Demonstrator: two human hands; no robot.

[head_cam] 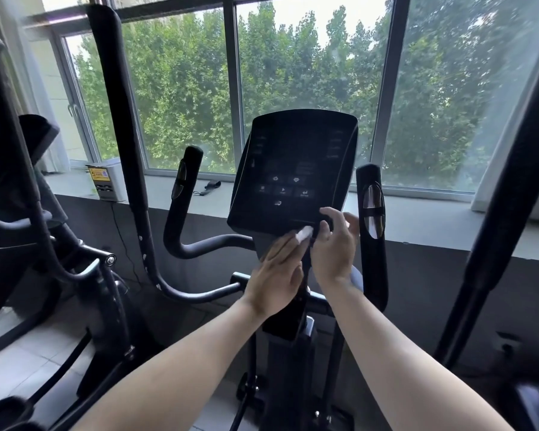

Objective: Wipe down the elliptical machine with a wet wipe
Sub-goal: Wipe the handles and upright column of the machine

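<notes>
We see the elliptical machine [288,353] in black all over. Its panel [293,157] is black too, with faint grey symbols on the buttons. The wipe [304,234] at the panel's lower edge is white. The short grips [372,259] are black, with shiny silver oval plates [373,197] crossed by a black band. Through the window we see leafy green trees [181,88] and patches of white sky. The window frame [235,88] is grey. The sill [175,194] is pale grey and the wall [433,275] under it dark grey. On the sill, a white box [114,188] carries a yellow label [99,175], and a strap [210,185] is black. The floor [19,362] has pale grey tiles.
</notes>
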